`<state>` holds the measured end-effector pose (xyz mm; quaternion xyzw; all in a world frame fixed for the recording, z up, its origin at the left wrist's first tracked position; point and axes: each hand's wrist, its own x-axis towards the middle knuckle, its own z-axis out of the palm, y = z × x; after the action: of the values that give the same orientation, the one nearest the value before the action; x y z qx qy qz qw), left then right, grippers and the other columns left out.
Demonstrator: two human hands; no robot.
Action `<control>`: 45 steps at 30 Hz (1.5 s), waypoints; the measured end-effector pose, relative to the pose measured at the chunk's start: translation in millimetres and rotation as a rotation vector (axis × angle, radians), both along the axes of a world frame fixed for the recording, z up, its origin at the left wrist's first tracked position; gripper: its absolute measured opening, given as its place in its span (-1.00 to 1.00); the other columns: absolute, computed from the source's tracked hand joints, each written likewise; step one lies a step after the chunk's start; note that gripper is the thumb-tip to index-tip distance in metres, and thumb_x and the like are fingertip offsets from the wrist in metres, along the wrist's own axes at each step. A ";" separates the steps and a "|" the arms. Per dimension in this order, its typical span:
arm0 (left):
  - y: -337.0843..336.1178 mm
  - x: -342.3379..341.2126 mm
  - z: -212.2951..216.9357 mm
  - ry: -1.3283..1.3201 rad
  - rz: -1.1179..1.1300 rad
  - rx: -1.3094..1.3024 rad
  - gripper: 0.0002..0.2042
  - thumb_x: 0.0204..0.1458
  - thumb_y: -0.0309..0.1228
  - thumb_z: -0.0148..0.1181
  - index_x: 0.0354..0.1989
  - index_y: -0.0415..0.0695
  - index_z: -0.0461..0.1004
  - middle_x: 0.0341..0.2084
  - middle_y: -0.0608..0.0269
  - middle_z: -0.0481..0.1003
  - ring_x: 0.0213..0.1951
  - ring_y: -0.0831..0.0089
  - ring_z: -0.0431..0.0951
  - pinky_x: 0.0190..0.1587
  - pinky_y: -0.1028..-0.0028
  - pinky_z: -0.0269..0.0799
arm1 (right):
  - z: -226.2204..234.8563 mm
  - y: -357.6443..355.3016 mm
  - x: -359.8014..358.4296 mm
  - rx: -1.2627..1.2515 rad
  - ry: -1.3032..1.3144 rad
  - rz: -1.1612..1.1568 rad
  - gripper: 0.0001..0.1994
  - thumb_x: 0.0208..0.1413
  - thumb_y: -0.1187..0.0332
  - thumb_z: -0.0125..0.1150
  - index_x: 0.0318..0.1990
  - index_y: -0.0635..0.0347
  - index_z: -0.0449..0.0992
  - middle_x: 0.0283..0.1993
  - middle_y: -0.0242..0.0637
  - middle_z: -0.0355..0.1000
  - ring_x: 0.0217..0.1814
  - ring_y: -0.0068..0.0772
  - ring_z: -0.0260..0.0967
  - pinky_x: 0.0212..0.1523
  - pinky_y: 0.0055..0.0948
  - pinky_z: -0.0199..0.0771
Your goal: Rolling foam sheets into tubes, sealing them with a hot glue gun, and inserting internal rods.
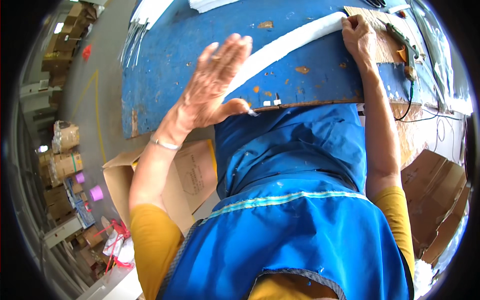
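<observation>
Right hand (pixel 360 39) pinches the white strip's (pixel 295 41) far right end. Left hand (pixel 212 85), thumb apart, spans the table's (pixel 165 75) near edge.

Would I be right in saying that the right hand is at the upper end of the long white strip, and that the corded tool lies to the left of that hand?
Not quite: the right hand is at the upper end of the long white strip, but the head view shows the corded tool to that hand's right.
</observation>
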<state>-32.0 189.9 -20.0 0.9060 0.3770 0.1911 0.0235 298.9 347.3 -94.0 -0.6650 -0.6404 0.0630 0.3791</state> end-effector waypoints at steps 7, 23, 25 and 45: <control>14.0 4.6 -11.8 0.277 -0.134 -0.208 -0.18 0.04 0.28 -0.38 0.33 -0.10 -0.13 0.30 0.12 -0.04 0.34 0.32 -0.11 0.32 0.13 -0.35 | -1.4 -3.4 -2.5 -0.039 0.067 0.026 -0.72 0.06 0.18 0.08 -0.27 0.23 0.50 -0.43 -0.18 0.48 -0.36 -0.31 0.43 -0.21 -0.41 0.42; 63.4 36.1 -13.3 0.029 -0.207 -0.130 -0.14 0.01 0.33 -0.43 0.33 -0.10 -0.16 0.33 0.24 -0.11 0.36 0.34 -0.19 0.32 0.11 -0.46 | 6.5 -15.5 -13.7 0.153 0.046 0.055 -0.76 0.04 0.25 0.04 -0.41 0.24 0.51 -0.47 -0.01 0.47 -0.41 0.07 0.44 -0.31 -0.17 0.45; 65.5 48.3 -17.4 0.055 -0.196 -0.169 -0.15 0.01 0.32 -0.40 0.34 -0.08 -0.16 0.34 0.26 -0.12 0.36 0.36 -0.19 0.31 0.09 -0.47 | 6.4 -15.9 -15.6 0.185 0.064 0.074 -0.78 0.05 0.28 0.01 -0.43 0.23 0.50 -0.50 0.01 0.45 -0.43 0.13 0.41 -0.37 -0.09 0.44; 56.5 23.8 12.9 -0.210 0.259 -0.015 -0.44 0.10 -0.04 -0.02 0.14 -0.22 0.22 0.08 -0.02 0.28 0.12 0.11 0.26 0.15 0.28 0.15 | 2.4 -15.2 -16.6 0.230 0.065 0.090 -0.77 0.06 0.27 0.01 -0.46 0.22 0.49 -0.51 0.00 0.44 -0.44 0.11 0.41 -0.41 -0.06 0.43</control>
<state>-8.2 246.4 -7.1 0.8247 0.4873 0.2834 0.0447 282.3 332.0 -91.6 -0.5854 -0.6599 0.0276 0.4701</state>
